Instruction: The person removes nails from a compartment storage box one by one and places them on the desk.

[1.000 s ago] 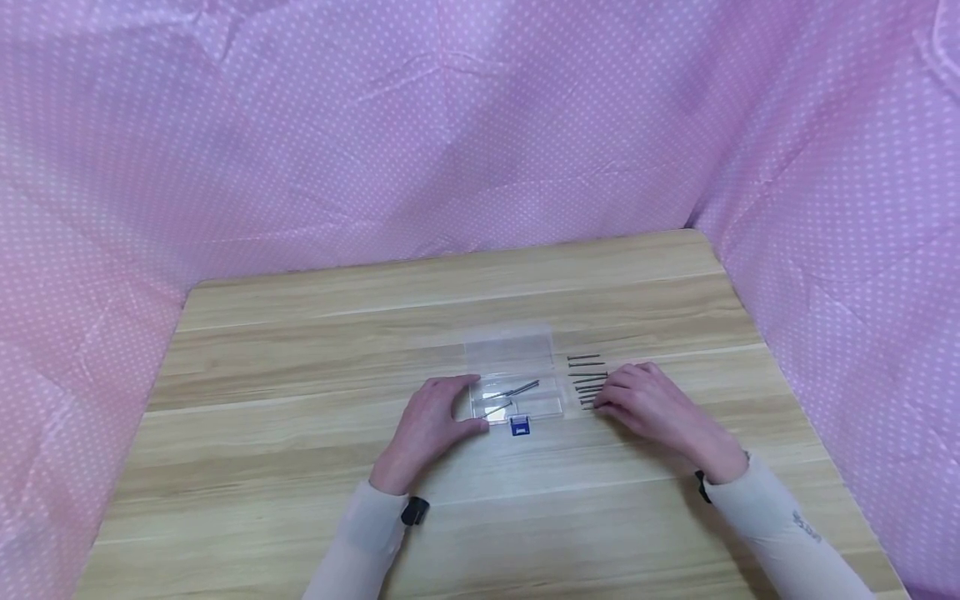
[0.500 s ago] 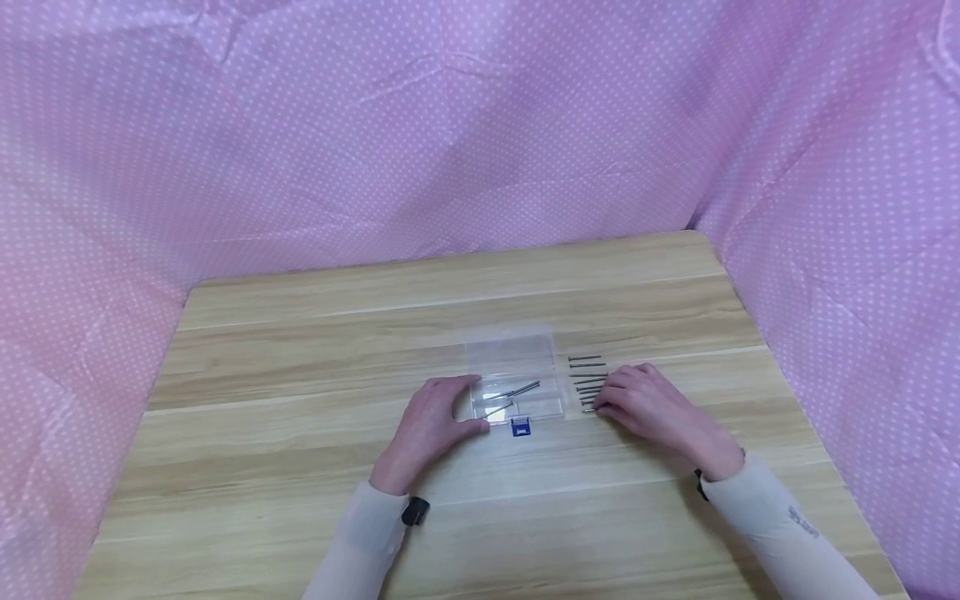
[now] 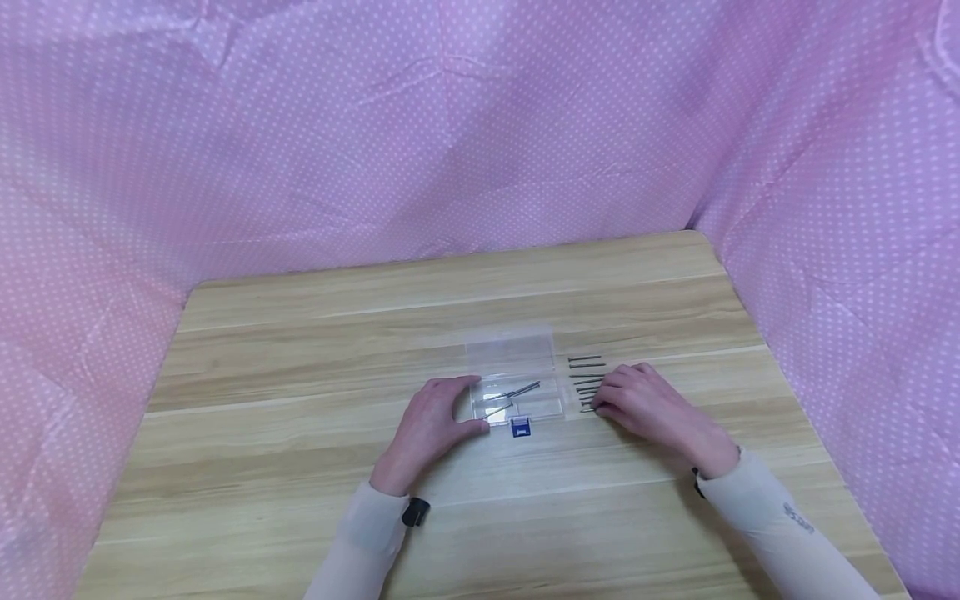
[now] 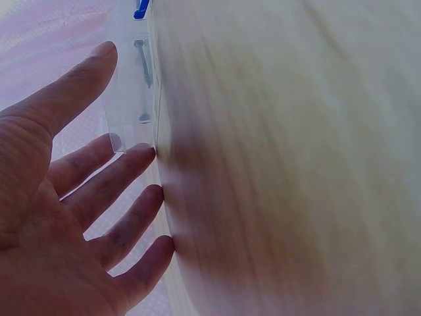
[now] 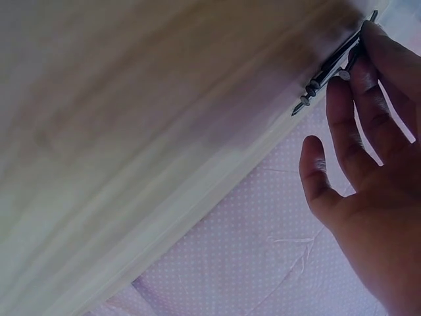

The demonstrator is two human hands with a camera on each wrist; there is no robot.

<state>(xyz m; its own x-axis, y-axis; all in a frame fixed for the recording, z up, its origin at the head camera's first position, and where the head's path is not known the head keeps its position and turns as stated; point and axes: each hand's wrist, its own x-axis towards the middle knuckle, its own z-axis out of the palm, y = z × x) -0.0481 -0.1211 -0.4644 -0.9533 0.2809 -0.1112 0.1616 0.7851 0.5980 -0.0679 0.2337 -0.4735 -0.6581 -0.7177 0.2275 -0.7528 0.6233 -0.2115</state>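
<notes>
A clear plastic box [image 3: 543,407] lies on the table with its lid [image 3: 510,352] folded back and a blue latch [image 3: 521,427] at the front. Several nails [image 3: 525,388] are inside. My left hand [image 3: 429,418] holds the box's left end, thumb at the front corner and index finger at the back. To the right of the box lies a column of loose nails [image 3: 587,365]. Over its near end my right hand [image 3: 643,407] pinches a nail [image 5: 344,75] between thumb and fingertips, its head showing. The hand covers the right ends of several nails.
The wood-grain table [image 3: 300,350] carries everything here. Pink dotted cloth [image 3: 450,150] hangs behind it and along both sides. Each wrist wears a black camera, such as the left one [image 3: 416,512].
My right hand and wrist have shifted slightly to the left, with the nearest nail moving a little at its fingertips. The left hand and the box have stayed put.
</notes>
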